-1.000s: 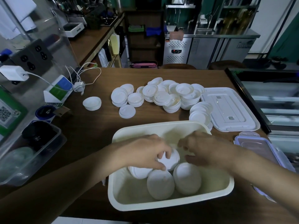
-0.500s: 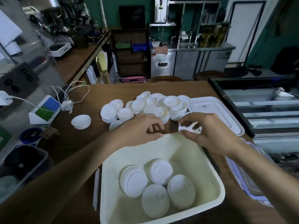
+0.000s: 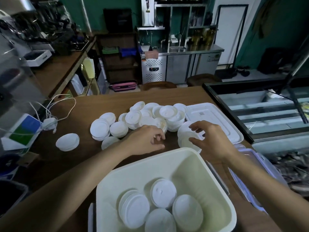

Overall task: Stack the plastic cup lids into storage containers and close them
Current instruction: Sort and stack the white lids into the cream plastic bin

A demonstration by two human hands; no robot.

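Note:
A cream storage container stands at the table's near edge, with several stacks of white cup lids lying in its bottom. Behind it a big pile of loose and stacked white lids covers the middle of the table. My left hand hovers at the pile's near edge with loosely curled fingers and holds nothing. To the right of the pile, my right hand curls around a small stack of lids, fingers on top and thumb below.
A flat white container lid lies right of the pile. A clear tub with a purple rim sits at the right edge beside a glass display case. A lone lid stack, a charger with cables and a small box are at left.
Both hands have come up out of the cream container and moved back to the pile. The right hand now curls around a lid stack; the four stacks stay in the container.

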